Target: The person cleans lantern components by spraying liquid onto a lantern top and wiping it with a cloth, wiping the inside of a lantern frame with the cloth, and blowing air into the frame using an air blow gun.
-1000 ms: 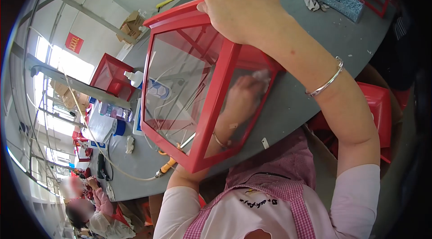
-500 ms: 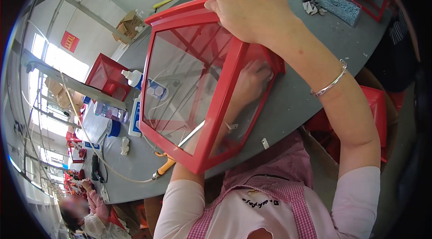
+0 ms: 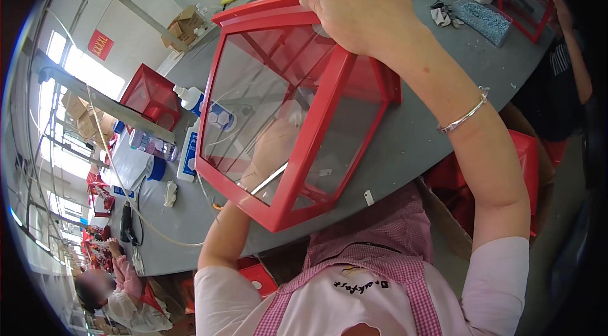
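A red lantern frame (image 3: 304, 139) with clear panes stands tilted before me over the grey table. My right hand (image 3: 361, 10), with a silver bracelet at its wrist, is closed over the lantern's top edge. My left hand (image 3: 278, 139) shows through the clear panes, reaching up inside or behind the frame. Its fingers are smeared, and I cannot tell whether they hold anything. A thin silver rod (image 3: 270, 179) crosses near the left wrist, close to the lower red rail. A small white tab (image 3: 368, 197) lies near the table's front edge.
Glue bottles (image 3: 190, 100), a jar (image 3: 152, 145) and another red lantern (image 3: 151, 98) stand at left. A hose (image 3: 158, 234) loops across there. A tray of blue-grey pieces (image 3: 482, 21) lies at back right, near a co-worker's hand (image 3: 561, 13). Another person (image 3: 120, 298) sits far left.
My left hand has moved left, from behind the lantern's right pane to behind its wide front pane. The orange-handled tool by that arm is now mostly hidden. My right hand keeps its hold.
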The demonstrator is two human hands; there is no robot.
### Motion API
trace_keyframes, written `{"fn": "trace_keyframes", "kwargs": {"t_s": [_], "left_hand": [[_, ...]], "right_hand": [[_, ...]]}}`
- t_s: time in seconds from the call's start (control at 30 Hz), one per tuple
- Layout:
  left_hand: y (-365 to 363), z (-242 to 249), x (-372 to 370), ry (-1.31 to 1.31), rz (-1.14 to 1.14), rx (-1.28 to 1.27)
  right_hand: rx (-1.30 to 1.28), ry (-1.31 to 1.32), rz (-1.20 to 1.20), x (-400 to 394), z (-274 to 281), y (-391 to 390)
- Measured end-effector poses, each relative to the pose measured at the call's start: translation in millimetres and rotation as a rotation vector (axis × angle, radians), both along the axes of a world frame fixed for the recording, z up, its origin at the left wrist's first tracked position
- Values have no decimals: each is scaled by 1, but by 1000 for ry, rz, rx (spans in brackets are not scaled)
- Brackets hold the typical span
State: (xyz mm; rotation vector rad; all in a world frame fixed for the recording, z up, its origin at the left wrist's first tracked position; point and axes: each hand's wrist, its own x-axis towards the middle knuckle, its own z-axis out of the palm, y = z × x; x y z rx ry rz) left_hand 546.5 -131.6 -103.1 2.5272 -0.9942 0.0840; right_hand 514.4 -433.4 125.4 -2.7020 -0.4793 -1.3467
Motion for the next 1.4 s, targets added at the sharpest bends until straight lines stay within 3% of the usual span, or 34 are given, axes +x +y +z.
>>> {"fn": "trace_keyframes", "kwargs": {"t_s": [0.07,0.13,0.17,0.27,0.33,0.47,0.57,0.63,0.7,0.77,0.87,1.0,1.1,1.27,1.4], "left_hand": [[10,7,-35,333,64,-33],[-20,55,-110,463,3,-325],[-26,53,-108,468,-1,-322],[-43,43,-106,-1,-371,38],[-72,30,-72,-112,-399,-11],[-147,16,-1,-315,-139,-235],[-166,17,10,-323,-86,-314],[-156,18,2,-328,-46,-344],[-129,16,-24,-236,-170,-361],[-99,38,-63,-105,-240,-131],[-72,58,-115,9,-102,-80],[-34,39,-116,84,-296,-85],[-38,37,-110,21,-384,-282],[-31,28,-119,56,-332,-486],[-24,16,-111,64,-208,-285]], "right_hand": [[-2,8,-9,1,1,0],[5,-8,-5,5,0,0],[6,-20,2,7,-2,0],[9,-19,16,7,-7,2],[15,-32,11,5,-3,1],[2,68,-16,-3,4,1],[-64,-18,-71,5,-6,0],[-89,-62,-82,8,-10,2],[-111,-76,-84,8,-9,1],[-123,-85,-86,8,-8,0],[-78,96,-85,9,-4,5],[-190,1,-61,26,-2,24],[-218,-109,19,52,-1,53],[-110,-97,172,72,4,74],[-40,-179,218,47,14,58]]}}
